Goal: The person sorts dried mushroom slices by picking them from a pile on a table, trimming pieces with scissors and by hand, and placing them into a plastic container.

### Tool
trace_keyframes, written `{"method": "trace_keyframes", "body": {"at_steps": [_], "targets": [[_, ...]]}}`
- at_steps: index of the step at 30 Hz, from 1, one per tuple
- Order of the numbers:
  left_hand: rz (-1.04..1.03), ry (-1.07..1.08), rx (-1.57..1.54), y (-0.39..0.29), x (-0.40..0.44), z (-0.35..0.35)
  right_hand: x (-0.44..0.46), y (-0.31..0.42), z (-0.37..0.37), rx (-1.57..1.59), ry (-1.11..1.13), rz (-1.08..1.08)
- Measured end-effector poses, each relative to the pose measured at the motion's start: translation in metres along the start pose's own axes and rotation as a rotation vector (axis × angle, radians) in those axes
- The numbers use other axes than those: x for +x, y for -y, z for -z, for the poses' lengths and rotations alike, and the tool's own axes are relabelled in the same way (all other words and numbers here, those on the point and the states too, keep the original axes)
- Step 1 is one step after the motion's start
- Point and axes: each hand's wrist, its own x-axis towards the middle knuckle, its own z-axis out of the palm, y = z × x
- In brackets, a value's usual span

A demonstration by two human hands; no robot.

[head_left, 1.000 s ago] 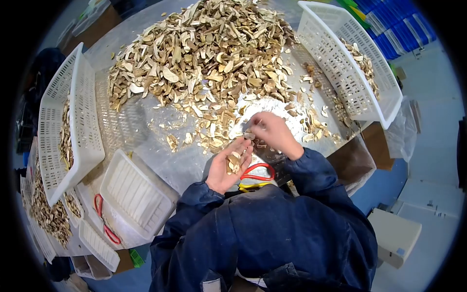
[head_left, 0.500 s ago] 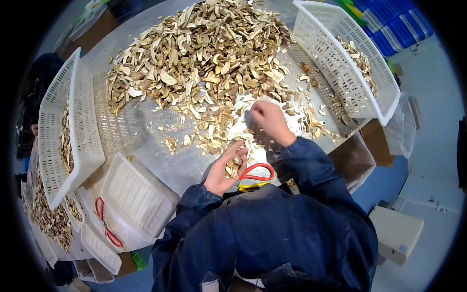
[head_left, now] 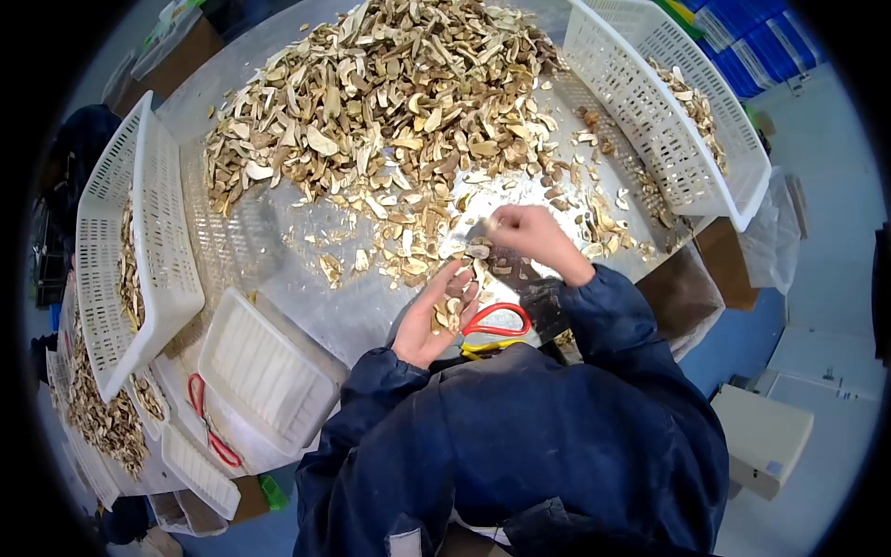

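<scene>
Several dried mushroom slices [head_left: 446, 314] lie in my left hand [head_left: 430, 320], which is cupped around them palm up near the table's front edge. My right hand [head_left: 543, 239] is ahead and to the right, its thumb and fingers pinched on a small pale mushroom slice [head_left: 492, 225]. Below that hand, loose slices lie scattered over the bright metal tabletop [head_left: 316, 311]. Close to my left hand are a red scissor handle [head_left: 501, 307] and a yellow handle [head_left: 490, 348]; their blades cannot be made out. Beyond both hands rises a large heap of dried mushroom slices [head_left: 380, 102].
White perforated baskets holding slices stand at the left [head_left: 172, 269] and the right [head_left: 640, 107]. A white ribbed tray [head_left: 264, 371] lies at the front left, beside red-handled scissors [head_left: 212, 422]. An open lined carton [head_left: 682, 297] is off the table's right edge.
My right hand has shifted slightly right and toward me, and a pale slice now shows at its fingertips. My left hand stays cupped around its slices. The whole view has shifted slightly.
</scene>
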Motion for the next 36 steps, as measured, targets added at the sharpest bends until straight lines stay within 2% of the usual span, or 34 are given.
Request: {"method": "trace_keyframes", "body": {"at_steps": [2,6,7,11,14,15,23,27,30,31,34,36], "targets": [[-0.012,-0.007,0.007,0.000,-0.002,0.000,-0.017,0.010,-0.012,0.039,0.112,0.161],[-0.056,0.062,0.040,0.000,-0.003,0.021,-0.017,-0.003,-0.042,-0.419,-0.235,0.227],[-0.055,0.090,0.059,-0.001,-0.006,0.024,-0.019,-0.004,-0.048,-0.475,-0.221,0.215],[-0.026,0.055,0.001,-0.003,-0.017,0.026,-0.025,0.011,-0.059,-0.456,-0.206,0.268],[0.038,0.030,0.002,-0.002,-0.018,0.028,-0.016,0.007,-0.075,-0.514,-0.334,0.379],[0.059,0.043,0.007,-0.002,-0.019,0.028,-0.012,0.005,-0.078,-0.520,-0.316,0.382],[0.050,-0.013,0.001,-0.005,-0.028,0.020,-0.007,-0.002,-0.056,-0.415,-0.289,0.180],[0.046,0.060,-0.071,-0.002,-0.022,0.028,0.003,0.005,-0.080,-0.536,-0.387,0.402],[0.060,0.193,-0.147,-0.005,-0.019,0.045,0.015,-0.001,-0.080,-0.451,-0.367,0.298],[0.070,0.254,-0.180,-0.006,-0.018,0.052,0.016,-0.005,-0.071,-0.320,-0.344,0.259],[-0.061,0.048,-0.062,-0.008,-0.030,0.022,-0.006,0.019,-0.038,0.100,0.055,0.098],[-0.077,0.088,-0.029,-0.008,-0.029,0.019,-0.019,0.026,-0.039,0.123,0.196,0.133]]}}
